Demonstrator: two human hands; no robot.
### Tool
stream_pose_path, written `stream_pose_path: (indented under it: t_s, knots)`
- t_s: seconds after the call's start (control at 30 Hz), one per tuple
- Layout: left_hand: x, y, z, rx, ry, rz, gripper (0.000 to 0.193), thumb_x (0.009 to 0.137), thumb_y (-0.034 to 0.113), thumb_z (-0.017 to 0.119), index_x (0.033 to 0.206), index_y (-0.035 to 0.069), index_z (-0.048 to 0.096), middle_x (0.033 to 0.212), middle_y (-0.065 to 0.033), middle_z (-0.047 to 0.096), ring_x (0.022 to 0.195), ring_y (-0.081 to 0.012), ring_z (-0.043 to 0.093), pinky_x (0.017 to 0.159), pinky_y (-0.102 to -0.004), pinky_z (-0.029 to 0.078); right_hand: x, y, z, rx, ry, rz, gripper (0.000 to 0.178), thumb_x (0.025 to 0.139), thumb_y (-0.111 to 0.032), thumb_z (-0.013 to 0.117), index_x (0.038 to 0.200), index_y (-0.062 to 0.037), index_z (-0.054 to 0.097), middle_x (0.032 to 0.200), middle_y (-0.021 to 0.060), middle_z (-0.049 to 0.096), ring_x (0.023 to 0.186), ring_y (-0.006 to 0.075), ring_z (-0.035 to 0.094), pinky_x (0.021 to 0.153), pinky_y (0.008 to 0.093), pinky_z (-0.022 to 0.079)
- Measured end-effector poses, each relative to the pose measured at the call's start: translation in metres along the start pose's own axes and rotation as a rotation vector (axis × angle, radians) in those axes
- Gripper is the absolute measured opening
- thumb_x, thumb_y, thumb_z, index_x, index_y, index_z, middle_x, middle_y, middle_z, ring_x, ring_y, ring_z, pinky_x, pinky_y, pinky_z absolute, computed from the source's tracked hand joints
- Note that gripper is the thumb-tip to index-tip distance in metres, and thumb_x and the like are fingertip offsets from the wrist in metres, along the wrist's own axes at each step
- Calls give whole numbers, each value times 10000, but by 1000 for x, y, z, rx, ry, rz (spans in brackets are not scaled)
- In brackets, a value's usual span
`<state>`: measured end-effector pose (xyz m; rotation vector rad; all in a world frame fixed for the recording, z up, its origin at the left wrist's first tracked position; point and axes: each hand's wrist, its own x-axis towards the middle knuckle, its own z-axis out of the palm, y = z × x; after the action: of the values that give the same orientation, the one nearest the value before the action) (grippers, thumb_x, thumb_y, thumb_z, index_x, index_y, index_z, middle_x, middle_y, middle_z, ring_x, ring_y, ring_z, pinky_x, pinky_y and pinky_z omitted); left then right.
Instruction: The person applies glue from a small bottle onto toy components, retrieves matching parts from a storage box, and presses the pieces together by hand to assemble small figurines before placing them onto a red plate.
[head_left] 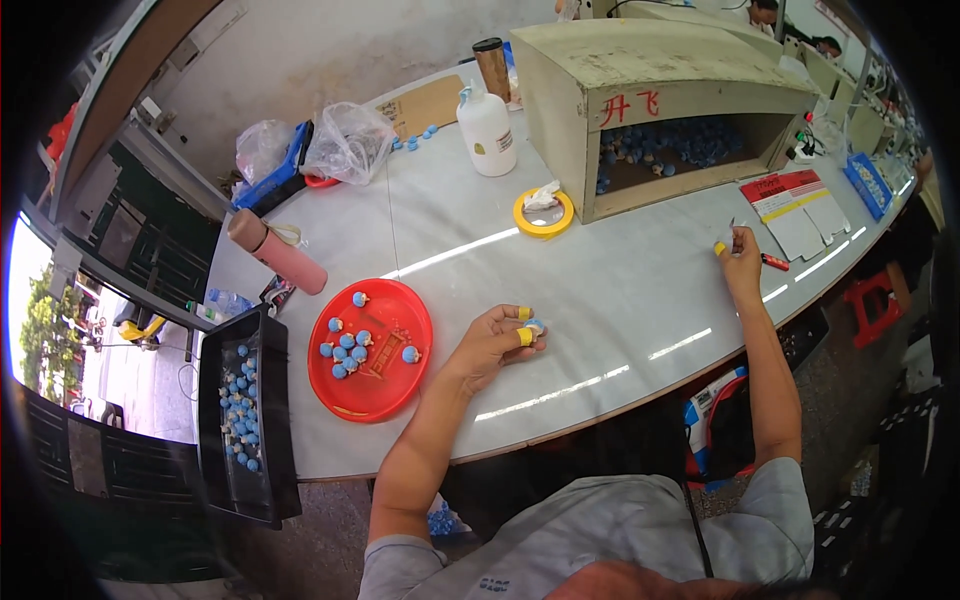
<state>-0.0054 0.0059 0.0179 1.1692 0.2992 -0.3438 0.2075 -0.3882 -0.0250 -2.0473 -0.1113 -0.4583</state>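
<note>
My left hand [487,350], with yellow wraps on its thumb and a finger, is closed on a small blue-and-white figurine piece [535,326] above the grey table. Farther right, my right hand [741,264] pinches a thin pointed tool [732,226]; its kind is too small to make out. A yellow wrap covers one of its fingertips too. Beside that hand lies a red pen-like stick [775,262]. Left of my left hand, a round red tray [408,385] carries several small blue pieces [348,341] with pale parts.
A black bin [282,420] with more blue pieces stands at the left edge, near a pink flask [280,252]. Toward the back are a white bottle [487,135], a yellow ring [543,231] and an open-fronted box [555,130] holding blue pieces. Printed cards [790,215] lie right.
</note>
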Motion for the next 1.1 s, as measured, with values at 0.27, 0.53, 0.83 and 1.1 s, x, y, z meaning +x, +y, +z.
stream_pose_path:
  t_s: [0.27, 0.53, 0.83, 1.1]
  knots:
    - [5, -6, -5, -45, 38, 6, 307, 856, 13, 624, 1145, -8, 520, 1051, -133, 650, 947, -225, 663, 781, -262, 554, -17, 3, 4, -141, 467, -138, 330, 779, -16, 680, 1073, 1, 532, 896, 77, 588, 776, 174, 569, 728, 286, 464]
    - [8, -9, -9, -22, 42, 44, 291, 849, -7, 625, 1116, -19, 512, 1041, -158, 649, 923, -228, 670, 818, -283, 557, -31, -104, 63, 50, 8, -458, 206, 764, 73, 581, 951, -13, 582, 881, 108, 592, 736, 244, 598, 676, 312, 486]
    - [8, -8, -6, -52, 73, 47, 300, 851, -24, 613, 1127, -24, 496, 1043, -163, 641, 940, -238, 668, 818, -279, 561, 43, -107, 162, -396, -298, -253, 312, 749, -13, 598, 1059, -30, 564, 1005, 151, 629, 952, 344, 598, 807, 431, 484]
    - [8, -7, -13, -103, 116, 77, 309, 874, 11, 612, 1152, -33, 485, 1055, -146, 633, 921, -221, 664, 791, -271, 561, 13, -107, 144, 465, -655, 225, 202, 830, -14, 546, 1030, -30, 560, 854, 58, 593, 723, 160, 617, 617, 283, 494]
